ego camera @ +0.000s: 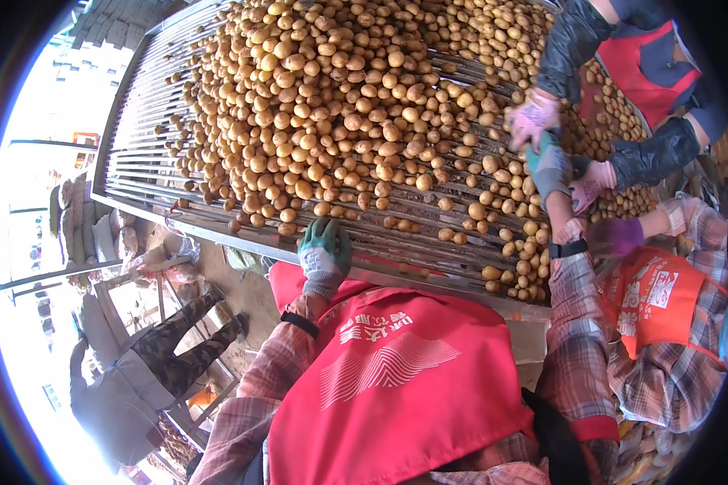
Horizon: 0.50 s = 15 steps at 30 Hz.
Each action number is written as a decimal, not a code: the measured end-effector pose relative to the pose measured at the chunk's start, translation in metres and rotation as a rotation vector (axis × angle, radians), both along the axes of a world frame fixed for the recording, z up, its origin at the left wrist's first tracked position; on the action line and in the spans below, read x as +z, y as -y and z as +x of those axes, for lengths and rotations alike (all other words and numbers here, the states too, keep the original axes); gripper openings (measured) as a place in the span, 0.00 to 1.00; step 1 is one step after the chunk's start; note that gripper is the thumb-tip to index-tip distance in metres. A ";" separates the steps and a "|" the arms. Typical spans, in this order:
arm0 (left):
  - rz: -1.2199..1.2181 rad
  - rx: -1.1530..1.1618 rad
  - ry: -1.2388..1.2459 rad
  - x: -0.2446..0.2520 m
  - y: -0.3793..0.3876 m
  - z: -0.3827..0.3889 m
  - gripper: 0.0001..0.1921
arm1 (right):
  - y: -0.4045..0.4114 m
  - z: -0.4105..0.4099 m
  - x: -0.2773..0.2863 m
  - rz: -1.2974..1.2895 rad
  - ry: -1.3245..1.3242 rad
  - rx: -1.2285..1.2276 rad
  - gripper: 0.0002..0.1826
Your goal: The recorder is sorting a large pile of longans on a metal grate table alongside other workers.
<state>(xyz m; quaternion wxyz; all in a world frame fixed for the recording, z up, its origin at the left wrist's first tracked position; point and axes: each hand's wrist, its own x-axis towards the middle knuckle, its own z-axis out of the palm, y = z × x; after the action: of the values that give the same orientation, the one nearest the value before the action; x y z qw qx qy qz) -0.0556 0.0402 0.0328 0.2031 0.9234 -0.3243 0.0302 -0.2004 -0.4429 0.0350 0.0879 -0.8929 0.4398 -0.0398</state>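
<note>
My left hand point(326, 251), in a green-and-white work glove, lies over the near metal rim point(242, 240) of a slatted sorting table. Its fingers point toward the potatoes point(315, 121); whatever is under the palm is hidden. Reaching out to the right, my right hand point(549, 160) wears a green-and-grey glove. It is close to a co-worker's pink-gloved hands point(534, 118) and overlaps them in view. I cannot tell what, if anything, it holds. Loose potatoes point(525, 260) lie on the slats below my right forearm.
A co-worker in dark sleeve covers point(658, 151) stands across at the right. Beside me is another person in an orange apron point(655, 297), with a purple glove point(616, 236). At left, someone in camouflage trousers point(185, 339) is near a metal frame and stacked sacks point(85, 218).
</note>
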 end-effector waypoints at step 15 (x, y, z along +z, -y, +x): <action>-0.025 -0.041 0.017 -0.014 -0.003 -0.002 0.11 | -0.182 0.000 0.009 0.630 0.463 0.181 0.15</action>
<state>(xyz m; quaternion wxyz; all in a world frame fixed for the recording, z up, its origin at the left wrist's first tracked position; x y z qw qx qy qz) -0.0574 0.0433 0.0189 0.2126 0.9136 -0.3446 0.0380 -0.2004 -0.2612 0.0438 0.4572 -0.8247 0.3189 -0.0952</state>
